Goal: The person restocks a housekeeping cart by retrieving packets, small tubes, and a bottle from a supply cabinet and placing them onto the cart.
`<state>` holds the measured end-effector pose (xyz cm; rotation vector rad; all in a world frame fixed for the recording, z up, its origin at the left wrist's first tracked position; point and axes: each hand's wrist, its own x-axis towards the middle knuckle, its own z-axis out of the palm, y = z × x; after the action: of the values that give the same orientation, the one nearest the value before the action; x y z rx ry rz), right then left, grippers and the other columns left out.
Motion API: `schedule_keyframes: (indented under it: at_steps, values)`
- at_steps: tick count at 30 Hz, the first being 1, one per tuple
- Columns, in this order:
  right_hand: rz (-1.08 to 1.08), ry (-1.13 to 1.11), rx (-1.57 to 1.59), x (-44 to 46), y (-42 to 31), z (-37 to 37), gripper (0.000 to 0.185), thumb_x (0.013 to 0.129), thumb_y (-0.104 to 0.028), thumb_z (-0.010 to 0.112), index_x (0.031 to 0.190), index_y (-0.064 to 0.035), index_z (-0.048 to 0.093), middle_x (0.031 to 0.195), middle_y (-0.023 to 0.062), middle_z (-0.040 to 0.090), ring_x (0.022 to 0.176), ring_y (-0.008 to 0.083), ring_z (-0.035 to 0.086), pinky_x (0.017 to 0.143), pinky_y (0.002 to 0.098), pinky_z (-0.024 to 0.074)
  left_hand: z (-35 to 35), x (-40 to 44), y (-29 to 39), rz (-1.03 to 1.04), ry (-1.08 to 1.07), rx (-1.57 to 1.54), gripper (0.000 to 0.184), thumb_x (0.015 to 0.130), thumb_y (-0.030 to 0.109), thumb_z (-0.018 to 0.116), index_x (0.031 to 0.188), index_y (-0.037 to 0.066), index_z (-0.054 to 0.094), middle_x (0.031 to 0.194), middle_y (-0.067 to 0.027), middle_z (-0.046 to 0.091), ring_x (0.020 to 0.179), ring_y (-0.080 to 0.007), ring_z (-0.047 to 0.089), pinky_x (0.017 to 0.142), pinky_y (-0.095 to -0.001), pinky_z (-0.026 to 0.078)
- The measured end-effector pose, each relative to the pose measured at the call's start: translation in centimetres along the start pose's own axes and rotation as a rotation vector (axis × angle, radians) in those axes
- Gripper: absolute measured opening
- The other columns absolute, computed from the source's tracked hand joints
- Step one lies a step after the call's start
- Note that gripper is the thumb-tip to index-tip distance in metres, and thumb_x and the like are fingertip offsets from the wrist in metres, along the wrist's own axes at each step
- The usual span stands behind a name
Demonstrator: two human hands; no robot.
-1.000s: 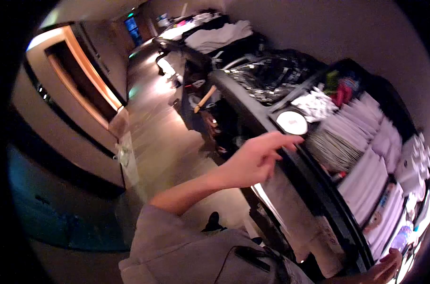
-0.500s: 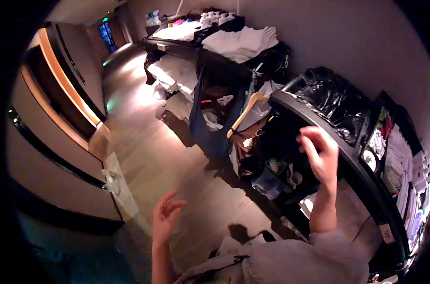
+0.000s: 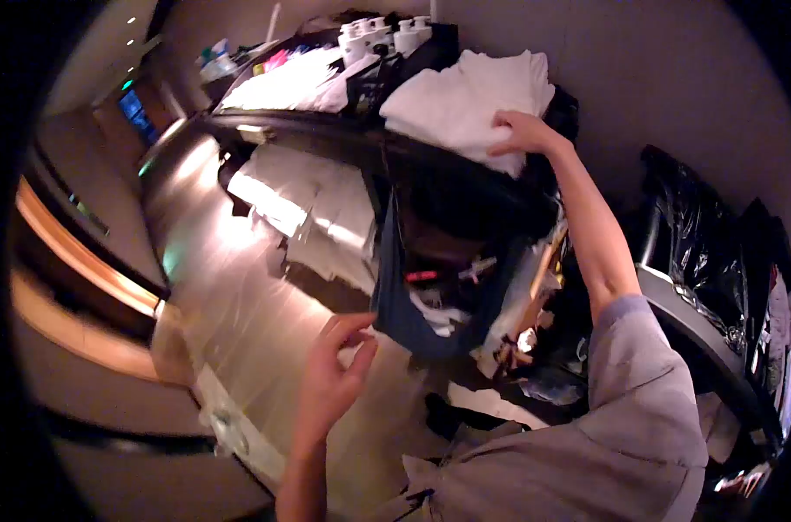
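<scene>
My right hand [image 3: 533, 136] is stretched forward to the right side of a stack of folded white cloths [image 3: 452, 96], perhaps towels. Its fingers are apart and overlap the edge of the stack; whether they press on it I cannot tell. The stack lies on top of a dark cart bag with a blue cloth side [image 3: 397, 300]. My left hand [image 3: 333, 376] hangs in the air over the floor, holding nothing, fingers loosely bent with a gap between thumb and forefinger.
Behind the stack, a cart [image 3: 304, 130] carries white pump bottles [image 3: 365, 39] and more white linen. To the right stands a second cart [image 3: 700, 324] with a black plastic bag [image 3: 696, 235]. A wooden door frame [image 3: 91, 252] lines the corridor's left side.
The view has moved closer to the far cart. My right hand has gone from above the near cart to the white cloth stack. My left hand stays raised and holds nothing.
</scene>
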<state>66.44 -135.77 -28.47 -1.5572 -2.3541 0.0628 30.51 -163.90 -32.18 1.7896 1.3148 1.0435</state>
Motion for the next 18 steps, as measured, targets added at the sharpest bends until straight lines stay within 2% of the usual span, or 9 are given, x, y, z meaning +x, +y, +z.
schedule_keyframes:
  at_steps: [3, 7, 9, 10, 12, 13, 14, 16, 18]
  values:
    - [0.166, -0.246, 0.122, 0.5, -0.5, -1.9, 0.051, 0.057, -0.036, 0.075, 0.095, -0.0073, 0.055, 0.096, 0.0102, 0.059, 0.09, 0.0258, 0.054, 0.078, 0.0321, 0.0419, -1.1, 12.8, 1.0, 0.473, -0.003, 0.258, 0.027, 0.071, 0.0, 0.058, 0.097, 0.003, 0.056, 0.092, -0.0126, 0.057, 0.084, -0.0281, 0.057, 0.075, -0.0344, 0.045]
    - [0.162, -0.245, -0.042, -0.4, -3.0, -2.9, 0.048, 0.053, -0.028, 0.076, 0.09, -0.0075, 0.055, 0.09, 0.0108, 0.059, 0.085, 0.0264, 0.055, 0.073, 0.0326, 0.043, 3.9, 31.5, 1.4, 1.077, 0.09, 0.49, 0.028, 0.066, 0.003, 0.061, 0.093, 0.006, 0.058, 0.095, -0.0132, 0.057, 0.087, -0.0298, 0.056, 0.076, -0.0383, 0.046]
    - [0.202, -0.174, -0.1, -0.8, -3.0, -1.7, 0.047, 0.05, -0.025, 0.077, 0.088, -0.0077, 0.055, 0.087, 0.0102, 0.059, 0.085, 0.0286, 0.055, 0.072, 0.0348, 0.0437, 7.0, 38.3, 0.0, 0.778, -0.286, 0.827, 0.025, 0.065, 0.005, 0.062, 0.089, 0.009, 0.061, 0.093, -0.0124, 0.059, 0.086, -0.0288, 0.058, 0.073, -0.0381, 0.048]
    - [0.221, -0.146, -0.13, -0.9, -3.4, -0.5, 0.046, 0.049, -0.024, 0.077, 0.086, -0.0078, 0.055, 0.085, 0.0101, 0.058, 0.084, 0.0292, 0.056, 0.071, 0.0358, 0.044, 8.1, 40.6, -0.6, 0.809, -0.43, 0.959, 0.017, 0.066, 0.007, 0.061, 0.082, 0.009, 0.063, 0.086, -0.0106, 0.061, 0.082, -0.0273, 0.059, 0.069, -0.0376, 0.049]
    - [0.258, -0.115, -0.115, -1.0, -2.5, 1.6, 0.041, 0.047, -0.018, 0.075, 0.082, -0.0082, 0.055, 0.081, 0.0106, 0.058, 0.08, 0.0309, 0.056, 0.067, 0.0381, 0.044, 10.5, 40.2, 0.5, 0.741, -0.53, 1.08, 0.029, 0.057, 0.013, 0.07, 0.086, 0.011, 0.064, 0.085, -0.0112, 0.062, 0.084, -0.0274, 0.059, 0.074, -0.0378, 0.047]
    - [0.344, -0.235, -0.19, -0.4, -1.8, 3.3, 0.037, 0.045, -0.017, 0.074, 0.076, -0.0081, 0.055, 0.079, 0.0107, 0.058, 0.078, 0.0307, 0.057, 0.066, 0.0388, 0.0439, 12.3, 40.0, -0.7, 0.875, -0.422, 1.104, 0.027, 0.057, 0.014, 0.071, 0.083, 0.007, 0.065, 0.083, -0.0126, 0.063, 0.08, -0.0277, 0.061, 0.07, -0.0389, 0.049]
    - [0.383, -0.198, -0.253, -0.5, -1.3, 5.9, 0.035, 0.045, -0.016, 0.073, 0.074, -0.008, 0.055, 0.075, 0.0108, 0.058, 0.077, 0.0308, 0.057, 0.065, 0.0389, 0.0437, 14.6, 39.8, -1.0, 0.714, -0.476, 1.132, 0.028, 0.054, 0.012, 0.072, 0.079, 0.004, 0.065, 0.081, -0.0142, 0.063, 0.076, -0.0295, 0.062, 0.067, -0.0397, 0.05]
    - [0.434, -0.165, -0.342, -0.3, -0.8, 5.9, 0.033, 0.044, -0.016, 0.072, 0.071, -0.0079, 0.055, 0.072, 0.0108, 0.058, 0.075, 0.0309, 0.057, 0.064, 0.039, 0.0436, 17.3, 41.1, -2.7, 0.71, -0.651, 1.205, 0.023, 0.059, 0.015, 0.069, 0.079, 0.004, 0.065, 0.082, -0.0149, 0.063, 0.077, -0.0297, 0.062, 0.067, -0.0375, 0.05]
    - [0.424, -0.394, -0.086, 0.0, -1.5, 2.1, 0.03, 0.05, -0.021, 0.072, 0.074, -0.0083, 0.059, 0.071, 0.0107, 0.059, 0.074, 0.0293, 0.058, 0.064, 0.0364, 0.0447, 15.4, 41.4, -0.8, 0.719, -0.782, 1.263, 0.022, 0.062, 0.017, 0.068, 0.08, 0.005, 0.065, 0.082, -0.015, 0.063, 0.079, -0.029, 0.062, 0.068, -0.0372, 0.05]
